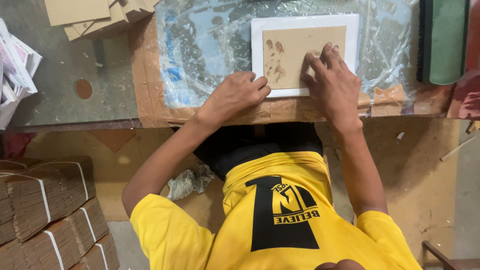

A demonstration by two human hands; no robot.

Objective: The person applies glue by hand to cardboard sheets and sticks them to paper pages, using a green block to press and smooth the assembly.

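tan cardboard panel (295,52) – glue-smudged, on white sheet (305,21), both hands pressing

The person wears a bright yellow shirt (280,220) with short sleeves; a big black shape with yellow letters sits on the front; dark shorts (250,145) show above it; both arms are bare below the sleeves.

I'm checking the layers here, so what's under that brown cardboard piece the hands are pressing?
The brown cardboard piece lies on a white sheet, whose border shows around it. The right hand presses the cardboard; the left hand rests at the sheet's edge. The sheet's covered middle cannot be seen.
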